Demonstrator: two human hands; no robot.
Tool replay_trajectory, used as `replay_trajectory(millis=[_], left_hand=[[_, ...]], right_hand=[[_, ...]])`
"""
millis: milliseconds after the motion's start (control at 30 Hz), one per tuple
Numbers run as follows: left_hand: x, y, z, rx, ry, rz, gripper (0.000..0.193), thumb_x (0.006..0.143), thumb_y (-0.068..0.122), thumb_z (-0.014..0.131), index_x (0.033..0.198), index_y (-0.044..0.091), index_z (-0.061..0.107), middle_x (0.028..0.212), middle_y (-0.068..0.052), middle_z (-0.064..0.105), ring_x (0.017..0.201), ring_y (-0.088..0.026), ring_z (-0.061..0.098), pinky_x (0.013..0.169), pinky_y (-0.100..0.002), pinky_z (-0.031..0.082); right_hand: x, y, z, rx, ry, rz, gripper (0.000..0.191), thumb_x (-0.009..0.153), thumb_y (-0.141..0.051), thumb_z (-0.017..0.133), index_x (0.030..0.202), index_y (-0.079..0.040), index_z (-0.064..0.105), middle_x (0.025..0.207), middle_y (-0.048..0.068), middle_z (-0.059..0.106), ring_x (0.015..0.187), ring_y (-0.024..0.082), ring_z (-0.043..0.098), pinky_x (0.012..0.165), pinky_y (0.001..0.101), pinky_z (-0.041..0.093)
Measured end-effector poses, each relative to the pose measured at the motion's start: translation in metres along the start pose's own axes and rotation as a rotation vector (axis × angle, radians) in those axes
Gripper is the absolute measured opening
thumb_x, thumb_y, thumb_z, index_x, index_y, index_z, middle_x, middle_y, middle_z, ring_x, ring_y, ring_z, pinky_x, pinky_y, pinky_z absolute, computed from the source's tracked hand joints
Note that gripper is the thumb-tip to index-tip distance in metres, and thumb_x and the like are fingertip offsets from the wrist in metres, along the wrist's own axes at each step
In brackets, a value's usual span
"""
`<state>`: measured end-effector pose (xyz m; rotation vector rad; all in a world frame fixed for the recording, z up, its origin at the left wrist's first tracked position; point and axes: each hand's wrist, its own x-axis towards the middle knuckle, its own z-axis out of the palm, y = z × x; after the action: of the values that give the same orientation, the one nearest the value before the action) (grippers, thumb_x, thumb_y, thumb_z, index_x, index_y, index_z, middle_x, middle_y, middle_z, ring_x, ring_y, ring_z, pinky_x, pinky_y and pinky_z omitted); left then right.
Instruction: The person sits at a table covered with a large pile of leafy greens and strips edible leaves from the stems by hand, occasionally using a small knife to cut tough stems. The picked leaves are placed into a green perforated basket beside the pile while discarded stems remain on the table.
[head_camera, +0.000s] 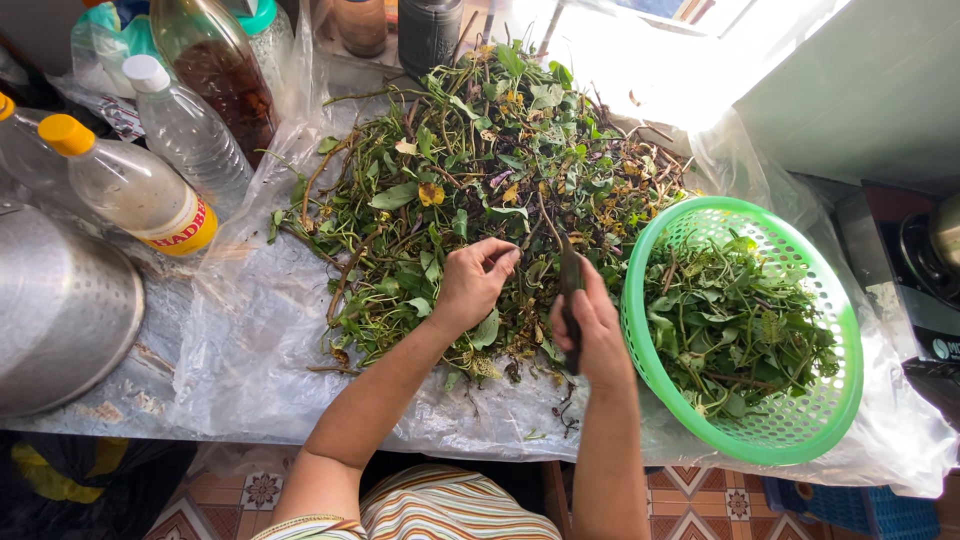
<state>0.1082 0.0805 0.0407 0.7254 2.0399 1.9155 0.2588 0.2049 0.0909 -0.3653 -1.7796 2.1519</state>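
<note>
Looks like the sorting stage of picking over greens: a big pile of leafy stems (480, 190) sits in the middle of the table on a clear plastic sheet (240, 340), running up to the far edge, and a green basket (640, 330) near the right edge already holds a good layer of picked leaves (740, 330).

The left hand (472, 285) is down on the near side of the pile, fingers curled in and pinching at some stems or leaves (can't tell exactly which sprig, it's all tangled). The right hand (592, 335) is just beside the basket's left rim, closed around a dark knife (570, 300) with the blade pointing away toward the pile. So the greens being worked are right under and between both hands, touching the left fingertips.

My guess is the next move needs the left hand to pull one stem clear of the tangle so the knife can get at it cleanly, then a short hop right into the basket.

Other stuff: plastic bottles (150, 185) along the far left corner, a big metal pot (60, 310) at the left edge, and a stove (925, 270) off the right side.
</note>
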Motion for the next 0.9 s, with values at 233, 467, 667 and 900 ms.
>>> replay_trajectory(millis=[233, 467, 667, 900], left_hand=[[-0.001, -0.014, -0.013, -0.091, 0.009, -0.046, 0.022, 0.098, 0.024, 0.07, 0.101, 0.003, 0.077, 0.072, 0.0, 0.071, 0.062, -0.005, 0.059, 0.057, -0.025, 0.048], [-0.01, -0.009, -0.027, 0.051, 0.026, -0.077, 0.02, 0.095, 0.024, 0.071, 0.1, 0.005, 0.077, 0.071, 0.0, 0.073, 0.06, -0.006, 0.061, 0.055, -0.026, 0.05], [-0.029, 0.0, -0.033, 0.188, 0.023, 0.076, 0.017, 0.093, 0.021, 0.072, 0.095, 0.005, 0.076, 0.079, -0.005, 0.074, 0.065, -0.014, 0.069, 0.06, -0.031, 0.053], [-0.047, 0.004, -0.037, 0.393, 0.072, 0.318, 0.011, 0.091, 0.02, 0.073, 0.093, 0.009, 0.074, 0.088, -0.005, 0.075, 0.085, -0.025, 0.07, 0.081, -0.04, 0.05]], right_hand=[[0.02, 0.063, 0.006, -0.19, 0.165, -0.115, 0.053, 0.111, -0.027, 0.046, 0.159, -0.006, 0.04, 0.066, -0.005, 0.042, 0.054, 0.004, 0.036, 0.046, 0.0199, 0.029], [0.026, 0.077, -0.013, -0.312, 0.244, -0.158, 0.056, 0.111, -0.031, 0.043, 0.161, -0.008, 0.035, 0.069, -0.006, 0.044, 0.057, 0.003, 0.038, 0.049, 0.0197, 0.033], [0.037, 0.07, -0.019, -0.243, 0.365, -0.128, 0.053, 0.112, -0.034, 0.041, 0.158, -0.008, 0.042, 0.069, -0.005, 0.042, 0.055, 0.004, 0.038, 0.045, 0.0211, 0.034], [0.05, 0.054, -0.016, -0.207, 0.526, -0.089, 0.058, 0.109, -0.039, 0.044, 0.16, -0.012, 0.039, 0.067, -0.005, 0.042, 0.053, 0.004, 0.038, 0.043, 0.0205, 0.031]])
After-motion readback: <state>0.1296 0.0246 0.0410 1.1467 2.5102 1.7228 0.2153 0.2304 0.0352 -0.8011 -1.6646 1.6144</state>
